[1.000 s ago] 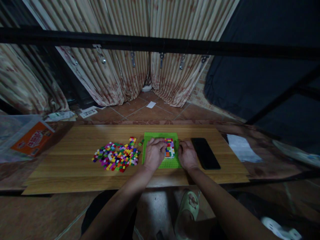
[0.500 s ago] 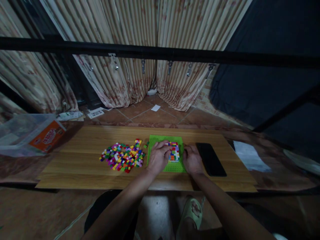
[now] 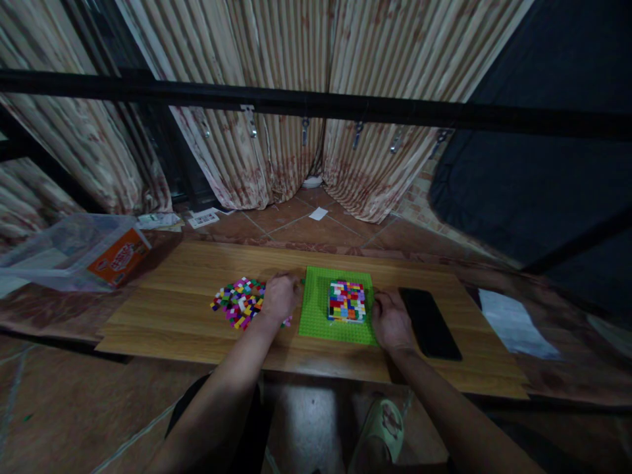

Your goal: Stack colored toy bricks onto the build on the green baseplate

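A green baseplate (image 3: 313, 309) lies on the wooden board, with a block of many-coloured toy bricks (image 3: 347, 301) built up on it. To its left is a loose pile of small bricks (image 3: 239, 303). My left hand (image 3: 280, 297) is over the pile's right side, fingers curled together towards the plate; whatever is in the fingertips is too small to make out. At the plate's right edge rests my right hand (image 3: 392, 320), its fingers bent in and closed; anything between them is hidden.
A black phone (image 3: 429, 324) lies right of my right hand, and white paper (image 3: 516, 322) beyond it. At the far left stands a clear plastic box (image 3: 74, 253) with an orange label. The wooden board (image 3: 162, 309) has a dark rail (image 3: 316, 105) and curtains beyond it.
My left hand has moved left, off the brick block and over to the loose pile, uncovering the block. My right hand stays at the plate's right edge. The view has shifted slightly.
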### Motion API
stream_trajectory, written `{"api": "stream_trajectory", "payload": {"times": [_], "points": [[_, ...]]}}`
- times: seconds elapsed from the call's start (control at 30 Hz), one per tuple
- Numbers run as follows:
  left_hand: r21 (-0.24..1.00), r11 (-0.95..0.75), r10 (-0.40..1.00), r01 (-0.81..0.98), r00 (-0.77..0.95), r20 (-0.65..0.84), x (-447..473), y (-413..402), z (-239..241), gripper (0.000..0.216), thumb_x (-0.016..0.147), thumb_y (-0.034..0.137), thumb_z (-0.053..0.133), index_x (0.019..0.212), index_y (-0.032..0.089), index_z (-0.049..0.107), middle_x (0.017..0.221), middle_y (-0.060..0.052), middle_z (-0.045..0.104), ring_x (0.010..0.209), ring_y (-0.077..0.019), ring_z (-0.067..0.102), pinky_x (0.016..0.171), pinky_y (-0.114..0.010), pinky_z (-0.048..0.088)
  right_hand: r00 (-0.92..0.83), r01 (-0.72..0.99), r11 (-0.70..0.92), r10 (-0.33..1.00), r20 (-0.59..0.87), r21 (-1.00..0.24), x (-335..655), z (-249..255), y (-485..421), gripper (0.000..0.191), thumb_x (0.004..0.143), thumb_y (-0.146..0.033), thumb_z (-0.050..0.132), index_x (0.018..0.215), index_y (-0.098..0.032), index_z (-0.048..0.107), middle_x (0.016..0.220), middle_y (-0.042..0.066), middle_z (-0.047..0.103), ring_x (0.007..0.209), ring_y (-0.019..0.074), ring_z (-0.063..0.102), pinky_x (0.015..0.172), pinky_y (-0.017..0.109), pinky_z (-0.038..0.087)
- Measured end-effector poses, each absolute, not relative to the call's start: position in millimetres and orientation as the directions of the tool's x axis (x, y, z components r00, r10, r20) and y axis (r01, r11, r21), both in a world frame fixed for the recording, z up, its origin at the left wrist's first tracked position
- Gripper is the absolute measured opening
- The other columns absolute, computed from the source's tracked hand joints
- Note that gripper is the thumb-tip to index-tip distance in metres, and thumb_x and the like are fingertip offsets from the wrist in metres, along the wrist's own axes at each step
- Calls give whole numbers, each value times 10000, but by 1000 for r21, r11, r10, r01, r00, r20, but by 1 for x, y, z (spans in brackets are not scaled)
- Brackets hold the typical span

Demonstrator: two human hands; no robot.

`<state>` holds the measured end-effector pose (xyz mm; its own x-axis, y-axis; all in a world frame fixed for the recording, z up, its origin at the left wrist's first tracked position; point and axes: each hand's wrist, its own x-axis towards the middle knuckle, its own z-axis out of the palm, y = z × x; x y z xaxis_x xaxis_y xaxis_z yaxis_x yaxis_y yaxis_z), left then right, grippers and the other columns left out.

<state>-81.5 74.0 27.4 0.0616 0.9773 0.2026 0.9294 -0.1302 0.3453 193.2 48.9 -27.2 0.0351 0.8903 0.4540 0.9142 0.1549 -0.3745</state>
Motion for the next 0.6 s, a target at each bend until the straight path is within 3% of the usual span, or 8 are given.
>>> {"api": "stream_trajectory", "payload": {"times": [0.2, 0.33, 0.43, 0.6], "points": [[232, -124, 975, 965, 75, 208, -73, 72, 22, 192, 814, 202, 544, 841, 146, 726, 916, -158, 698, 939, -291, 648, 868, -405, 476, 38, 910, 160, 886, 462, -382, 192, -26, 49, 236, 860, -185, 420, 928, -185, 646, 1007, 114, 628, 988, 241, 574, 926, 389, 473], [235, -112, 978, 965, 65, 198, -71, 73, 21, 189, 807, 156, 528, 841, 137, 713, 915, -163, 698, 921, -286, 656, 853, -391, 477, 45, 905, 164, 881, 472, -393, 191, -26, 48, 235, 855, -179, 423, 929, -192, 645, 1023, 106, 630, 994, 233, 575, 932, 385, 470], [323, -97, 980, 941, 33, 197, -70, 72, 25, 184, 785, 135, 551, 902, 150, 692, 913, -130, 702, 880, -254, 670, 816, -348, 491, 51, 904, 156, 885, 462, -398, 191, -25, 48, 239, 857, -175, 420, 936, -190, 644, 1033, 108, 632, 1006, 232, 573, 931, 377, 469], [603, -179, 974, 777, 53, 220, -62, 66, 32, 121, 774, 139, 580, 856, 188, 654, 787, -23, 691, 754, -160, 656, 715, -259, 499, 57, 906, 140, 895, 443, -399, 191, -25, 48, 240, 857, -181, 417, 934, -178, 644, 1009, 116, 634, 980, 238, 578, 896, 378, 484]]}}
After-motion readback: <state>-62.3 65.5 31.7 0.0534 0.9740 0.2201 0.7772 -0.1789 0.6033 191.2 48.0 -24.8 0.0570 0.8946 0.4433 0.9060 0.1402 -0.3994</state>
